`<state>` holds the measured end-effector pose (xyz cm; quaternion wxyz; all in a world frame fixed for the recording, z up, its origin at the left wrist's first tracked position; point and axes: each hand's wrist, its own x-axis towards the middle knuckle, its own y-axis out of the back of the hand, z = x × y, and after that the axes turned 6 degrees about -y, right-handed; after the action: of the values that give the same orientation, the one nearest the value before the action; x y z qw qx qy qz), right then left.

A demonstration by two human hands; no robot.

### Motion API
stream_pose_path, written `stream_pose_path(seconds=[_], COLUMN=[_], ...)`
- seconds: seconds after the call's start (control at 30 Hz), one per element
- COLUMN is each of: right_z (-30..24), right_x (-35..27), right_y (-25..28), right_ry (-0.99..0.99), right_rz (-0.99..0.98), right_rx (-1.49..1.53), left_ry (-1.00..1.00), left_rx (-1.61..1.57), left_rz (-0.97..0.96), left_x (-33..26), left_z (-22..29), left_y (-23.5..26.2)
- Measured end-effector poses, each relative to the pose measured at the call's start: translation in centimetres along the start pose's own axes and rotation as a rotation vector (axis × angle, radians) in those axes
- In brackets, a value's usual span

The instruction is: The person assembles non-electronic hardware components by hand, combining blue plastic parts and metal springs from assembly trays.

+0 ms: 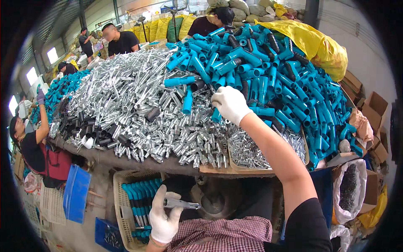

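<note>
My left hand, in a white glove, is closed round a silvery metal tube low in front of me. The tube lies nearly level, its narrower slotted end pointing right. Stretched out over the heaped table, my right hand, also gloved, has its fingers curled down where the metal parts meet the teal pieces. What its fingertips grip, if anything, is hidden. Teal plastic handles with hollow ends are piled to its right. Shiny metal tubes and sleeves form a wide heap to its left.
A shallow tray of small metal parts stands at the table's near edge. Below, a cream crate holds rows of teal-handled assemblies. Blue bins stand left, a white sack right. A co-worker reaches in from the left; others work behind.
</note>
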<state>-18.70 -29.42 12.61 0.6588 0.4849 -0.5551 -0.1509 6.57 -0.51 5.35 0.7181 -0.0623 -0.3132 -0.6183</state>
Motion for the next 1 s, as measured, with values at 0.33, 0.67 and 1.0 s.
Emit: stream_pose_path(seconds=[0.33,0.67,1.0], right_z=[-1.4,-1.5,-6.9], right_x=[7.4,7.4,-14.4], right_y=[-2.4,-1.9,7.3], right_ry=[-0.048,-0.150,-0.665], right_rz=[-0.354,-0.347,-0.243], right_rx=[-0.396,-0.353,1.105], left_ry=[0.063,0.068,0.256], left_rx=[-0.153,-0.085,-0.516], left_rz=[-0.097,-0.079,0.309], left_x=[1.3,0.6,1.1], left_z=[-0.4,-0.2,-1.1], left_y=[-0.3,0.3,-1.0])
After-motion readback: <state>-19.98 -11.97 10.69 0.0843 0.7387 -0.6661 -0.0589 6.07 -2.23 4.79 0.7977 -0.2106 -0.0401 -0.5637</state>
